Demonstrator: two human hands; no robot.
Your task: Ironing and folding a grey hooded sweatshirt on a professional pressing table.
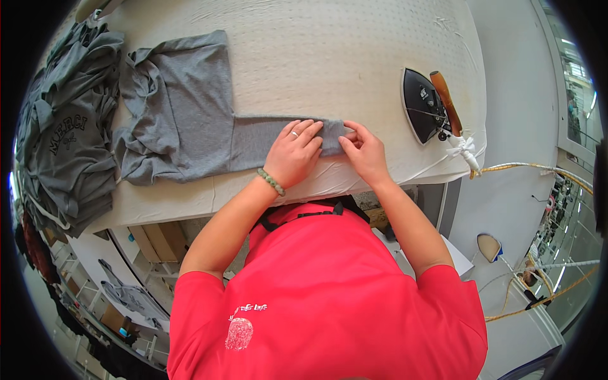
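Observation:
A grey sweatshirt (196, 101) lies on the pale padded table, one sleeve (253, 140) stretched out to the right along the near edge. My left hand (294, 152), with a ring and a green bead bracelet, rests over the sleeve close to its cuff. Its bent fingers press together on the cloth, and the thumb is hidden. At the sleeve's end, my right hand (364, 152) pinches the cuff (332, 136) between thumb and fingers. The body of the sweatshirt is rumpled on its left side.
A pile of dark grey printed garments (73, 126) lies at the table's left end. To the right, an iron (425, 104) with a wooden handle sits on the padded table (329, 57), its cord and hose (532, 166) running off rightward. Below, a cardboard box (161, 242) stands under the table.

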